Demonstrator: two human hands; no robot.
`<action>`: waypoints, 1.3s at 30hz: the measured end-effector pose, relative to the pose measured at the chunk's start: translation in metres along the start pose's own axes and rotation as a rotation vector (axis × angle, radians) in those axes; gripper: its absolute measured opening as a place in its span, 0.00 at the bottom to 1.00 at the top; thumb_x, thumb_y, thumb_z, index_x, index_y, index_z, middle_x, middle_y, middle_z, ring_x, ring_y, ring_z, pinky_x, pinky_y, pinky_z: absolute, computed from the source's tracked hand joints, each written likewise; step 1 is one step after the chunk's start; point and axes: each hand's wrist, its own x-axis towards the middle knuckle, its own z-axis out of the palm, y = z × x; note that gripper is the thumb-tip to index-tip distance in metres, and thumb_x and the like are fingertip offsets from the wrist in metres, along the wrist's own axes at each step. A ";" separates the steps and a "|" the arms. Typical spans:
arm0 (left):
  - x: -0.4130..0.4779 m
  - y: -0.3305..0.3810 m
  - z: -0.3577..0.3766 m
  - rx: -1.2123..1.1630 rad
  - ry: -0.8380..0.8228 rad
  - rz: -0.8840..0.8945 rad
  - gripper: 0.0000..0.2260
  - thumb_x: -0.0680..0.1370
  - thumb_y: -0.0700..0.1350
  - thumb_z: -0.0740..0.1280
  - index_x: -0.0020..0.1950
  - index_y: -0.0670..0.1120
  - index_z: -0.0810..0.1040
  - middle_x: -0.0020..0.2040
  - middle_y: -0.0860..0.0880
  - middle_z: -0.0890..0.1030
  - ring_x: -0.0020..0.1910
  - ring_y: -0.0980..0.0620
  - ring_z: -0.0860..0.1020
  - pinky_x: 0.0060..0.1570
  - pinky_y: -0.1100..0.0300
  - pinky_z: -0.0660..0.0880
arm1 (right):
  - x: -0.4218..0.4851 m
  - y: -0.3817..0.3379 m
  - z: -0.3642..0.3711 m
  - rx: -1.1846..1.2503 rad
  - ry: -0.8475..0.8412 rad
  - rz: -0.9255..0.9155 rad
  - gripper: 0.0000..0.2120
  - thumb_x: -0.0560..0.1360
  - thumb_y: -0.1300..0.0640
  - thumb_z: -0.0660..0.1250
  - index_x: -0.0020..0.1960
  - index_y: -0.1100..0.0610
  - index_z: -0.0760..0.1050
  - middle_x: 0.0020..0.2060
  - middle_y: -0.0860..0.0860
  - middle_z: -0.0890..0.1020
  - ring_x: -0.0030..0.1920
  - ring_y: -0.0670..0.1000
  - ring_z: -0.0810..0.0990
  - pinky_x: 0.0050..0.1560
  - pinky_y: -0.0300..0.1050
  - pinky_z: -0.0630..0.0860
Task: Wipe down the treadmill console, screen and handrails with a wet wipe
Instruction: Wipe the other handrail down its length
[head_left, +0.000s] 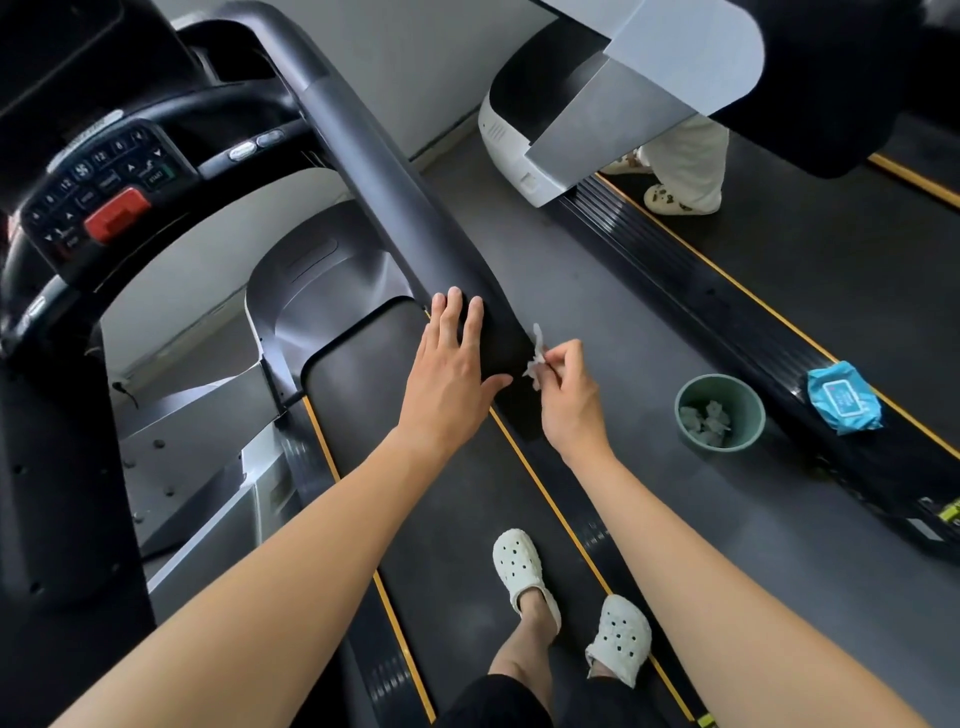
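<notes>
One wet wipe (535, 358), crumpled, is pinched by the right hand (569, 397) against the right edge of the one handrail (366, 156), at its lower end. The left hand (452, 364) lies flat on that handrail, fingers straight. One console (98, 192) sits left of the handrail's upper end. Right of the handrail: open floor (597, 291), one green bin (685, 431), one blue wipe pack (844, 397) beyond.
</notes>
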 end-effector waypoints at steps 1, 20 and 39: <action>0.000 0.000 0.000 -0.010 -0.006 -0.003 0.45 0.77 0.57 0.74 0.83 0.42 0.53 0.83 0.39 0.53 0.83 0.40 0.47 0.81 0.47 0.52 | -0.001 0.001 -0.001 -0.017 0.000 0.012 0.02 0.84 0.57 0.61 0.54 0.55 0.67 0.45 0.47 0.82 0.45 0.54 0.81 0.48 0.63 0.78; 0.004 -0.058 -0.007 -0.232 -0.069 0.213 0.45 0.75 0.55 0.75 0.84 0.53 0.52 0.84 0.53 0.51 0.83 0.51 0.47 0.80 0.46 0.55 | 0.008 -0.052 0.026 -0.420 0.217 -0.481 0.04 0.77 0.64 0.72 0.50 0.60 0.84 0.53 0.53 0.78 0.53 0.51 0.77 0.51 0.43 0.78; 0.014 -0.100 0.008 -0.258 0.005 0.396 0.40 0.76 0.32 0.62 0.85 0.47 0.50 0.85 0.49 0.49 0.84 0.45 0.46 0.80 0.47 0.57 | -0.019 -0.063 0.057 -0.547 0.185 -0.518 0.06 0.75 0.65 0.74 0.49 0.56 0.82 0.47 0.43 0.77 0.48 0.45 0.78 0.50 0.41 0.78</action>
